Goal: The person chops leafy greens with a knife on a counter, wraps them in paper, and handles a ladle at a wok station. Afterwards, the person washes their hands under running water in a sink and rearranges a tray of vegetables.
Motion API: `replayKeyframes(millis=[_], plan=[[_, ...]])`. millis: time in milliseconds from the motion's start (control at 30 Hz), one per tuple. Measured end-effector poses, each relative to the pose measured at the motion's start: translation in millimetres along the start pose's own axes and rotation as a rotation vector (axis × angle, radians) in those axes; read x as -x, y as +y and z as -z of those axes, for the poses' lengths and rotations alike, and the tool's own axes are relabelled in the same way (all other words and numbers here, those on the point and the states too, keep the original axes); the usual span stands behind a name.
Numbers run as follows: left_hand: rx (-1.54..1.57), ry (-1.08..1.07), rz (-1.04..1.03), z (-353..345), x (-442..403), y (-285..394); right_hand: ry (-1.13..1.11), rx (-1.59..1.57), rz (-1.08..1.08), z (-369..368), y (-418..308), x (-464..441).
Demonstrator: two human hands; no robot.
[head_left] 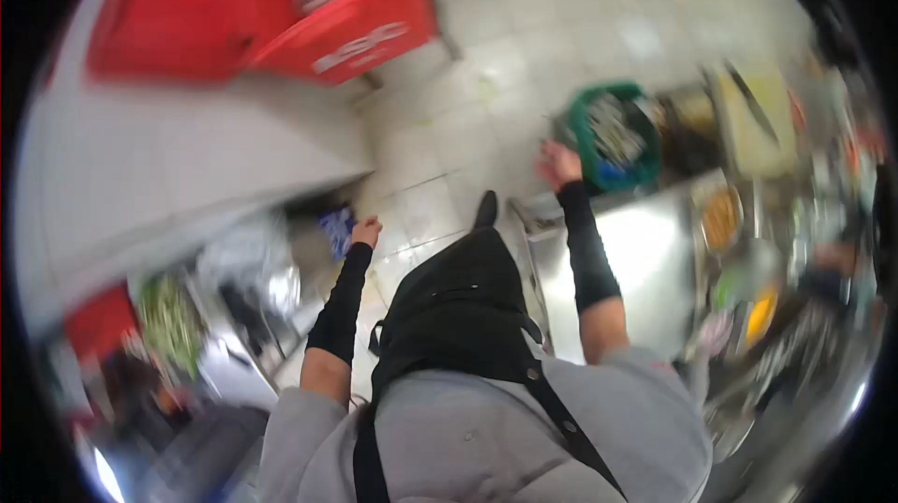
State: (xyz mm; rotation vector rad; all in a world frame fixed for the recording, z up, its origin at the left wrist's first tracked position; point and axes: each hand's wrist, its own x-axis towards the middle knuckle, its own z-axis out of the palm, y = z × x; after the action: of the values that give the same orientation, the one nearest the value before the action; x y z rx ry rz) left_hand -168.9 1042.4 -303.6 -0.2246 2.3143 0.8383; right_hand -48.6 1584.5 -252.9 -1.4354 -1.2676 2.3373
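My left hand (368, 232) hangs over the tiled floor, its fingers loosely curled with nothing visible in them. Close by it, a blue-and-white packet (338, 228) lies under the edge of the white counter. My right hand (560, 164) is held out just left of a green plastic basket (579, 129), with its fingers partly spread and nothing seen in them. Whether it touches the basket rim is unclear through the blur. The basket holds whitish pieces and something blue. Black sleeves cover both my forearms.
A white counter (187, 148) fills the left side, with a red bin (374, 31) beyond it. To the right stands a steel table (645, 260). Farther along lies a knife (751, 103) on a pale cutting board (762, 152). Pale floor tiles (430, 208) stretch ahead.
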Motion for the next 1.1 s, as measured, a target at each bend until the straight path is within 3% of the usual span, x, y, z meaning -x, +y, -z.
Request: replayKeyframes(millis=[33,100,167,267,367,400,500,567,600,633,667,700,767,867,900,933,967,1000,1033,1100], plan=[[-0.009,0.099,0.046,17.7,24.1,-38.9,-0.086,0.043,-0.157,-34.5,12.2,28.4],[-0.021,0.309,0.181,45.6,84.9,-139.4,-0.261,0.257,-0.267,-98.4,46.2,71.7],[0.032,0.450,0.303,54.3,150.9,-197.0,-0.497,0.376,-0.303,-160.7,72.7,126.4],[0.386,0.598,0.441,34.5,243.3,-250.3,-0.895,0.746,-0.225,-232.8,113.0,188.6],[0.524,0.715,0.424,-30.9,321.6,-303.8,-1.119,1.176,0.024,-267.7,165.4,198.6],[0.762,0.737,0.527,-51.0,352.0,-307.2,-1.160,1.349,0.163,-276.5,183.1,195.6],[1.019,0.741,0.729,-200.8,385.6,-419.0,-1.225,1.732,0.253,-302.0,237.9,176.4],[0.712,0.665,0.733,-287.4,423.8,-452.2,-1.141,1.905,0.093,-300.3,267.2,168.0],[0.788,0.696,0.802,-325.8,439.3,-461.0,-1.086,1.975,0.017,-299.9,281.0,161.0],[0.650,0.509,0.815,-316.6,465.6,-449.6,-1.052,2.057,-0.100,-294.9,294.3,145.7],[0.504,0.331,0.801,-296.2,496.6,-429.1,-1.235,2.364,-0.171,-295.0,307.0,117.1],[0.624,0.334,0.853,-298.1,509.2,-428.5,-1.943,2.703,0.347,-306.0,307.0,157.5],[1.175,0.535,1.044,-321.6,515.9,-442.7,-1.425,2.554,0.043,-315.1,331.1,222.3],[1.878,0.872,1.171,-339.8,500.5,-476.2,-1.266,2.355,-0.035,-348.1,386.6,309.9],[2.012,0.931,1.179,-348.9,485.1,-493.4,-1.454,2.350,0.092,-366.7,411.9,330.4],[2.103,0.969,1.144,-299.2,507.4,-480.1,-1.639,2.320,0.218,-382.8,440.2,346.7],[2.123,0.891,1.046,-304.7,498.5,-500.8,-1.819,2.266,0.352,-401.0,471.6,366.3],[2.187,0.810,0.993,-268.2,508.9,-506.6,-1.937,2.177,0.518,-422.7,503.9,396.3],[2.006,0.764,1.038,-227.0,519.7,-504.3,-2.043,2.082,0.685,-445.7,531.8,437.6],[1.884,0.746,1.025,-225.0,519.9,-550.8,-2.052,1.832,0.413,-491.9,577.4,541.5]])
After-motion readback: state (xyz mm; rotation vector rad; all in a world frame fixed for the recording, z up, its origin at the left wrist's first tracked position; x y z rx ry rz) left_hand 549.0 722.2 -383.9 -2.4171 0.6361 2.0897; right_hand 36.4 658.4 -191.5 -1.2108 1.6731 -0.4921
